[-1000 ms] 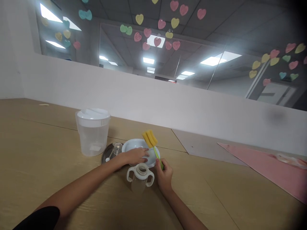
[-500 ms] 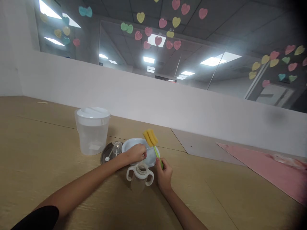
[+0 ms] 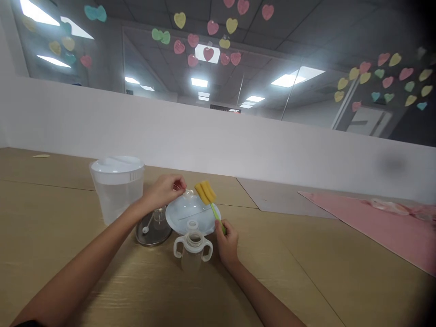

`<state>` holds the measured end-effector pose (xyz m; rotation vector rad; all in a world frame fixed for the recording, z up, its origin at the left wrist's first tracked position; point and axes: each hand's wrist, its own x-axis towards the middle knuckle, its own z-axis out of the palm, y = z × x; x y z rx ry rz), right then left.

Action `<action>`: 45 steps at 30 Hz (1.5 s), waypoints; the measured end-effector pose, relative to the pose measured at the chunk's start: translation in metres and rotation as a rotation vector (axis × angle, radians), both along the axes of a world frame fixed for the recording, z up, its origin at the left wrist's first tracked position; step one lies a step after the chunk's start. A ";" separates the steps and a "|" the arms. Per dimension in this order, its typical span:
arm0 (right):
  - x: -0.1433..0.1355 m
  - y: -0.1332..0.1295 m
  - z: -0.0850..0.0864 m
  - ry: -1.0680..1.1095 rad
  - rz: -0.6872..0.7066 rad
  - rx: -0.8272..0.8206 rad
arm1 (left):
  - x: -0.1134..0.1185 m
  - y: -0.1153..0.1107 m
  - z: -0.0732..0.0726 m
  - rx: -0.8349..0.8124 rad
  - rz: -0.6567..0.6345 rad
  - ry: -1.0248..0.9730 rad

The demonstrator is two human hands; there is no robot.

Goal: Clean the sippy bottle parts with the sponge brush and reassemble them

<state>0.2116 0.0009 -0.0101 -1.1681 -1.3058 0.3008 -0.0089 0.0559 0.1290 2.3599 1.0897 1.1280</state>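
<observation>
My right hand [image 3: 227, 243] is closed around the green handle of a sponge brush [image 3: 205, 192], its yellow head raised over the bowl's right side. Above the bowl's far left rim, my left hand [image 3: 168, 188] pinches a small clear plastic piece [image 3: 188, 194] whose exact kind I cannot make out. The pale blue bowl [image 3: 175, 217] has a thin line across its inside. In front of it stands an uncapped clear baby bottle [image 3: 191, 259] with two white handles. A small whitish ring [image 3: 192, 225] shows just behind the bottle's mouth.
Left of the bowl, a round metal tray [image 3: 153, 240] bears a clear cap [image 3: 159, 219] and a white-ended stick [image 3: 146, 230]. Behind it stands a lidded clear pitcher [image 3: 117, 195]. A pink mat [image 3: 381, 231] lies at right, below the white wall [image 3: 204, 141].
My left hand has moved from over the bowl, back and left, and the small clear piece now shows in its fingers. My right hand still holds the brush. The camera view has shifted.
</observation>
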 end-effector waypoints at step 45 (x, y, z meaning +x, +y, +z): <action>0.005 -0.007 0.008 -0.266 -0.089 0.132 | 0.000 -0.017 0.002 0.293 0.147 0.071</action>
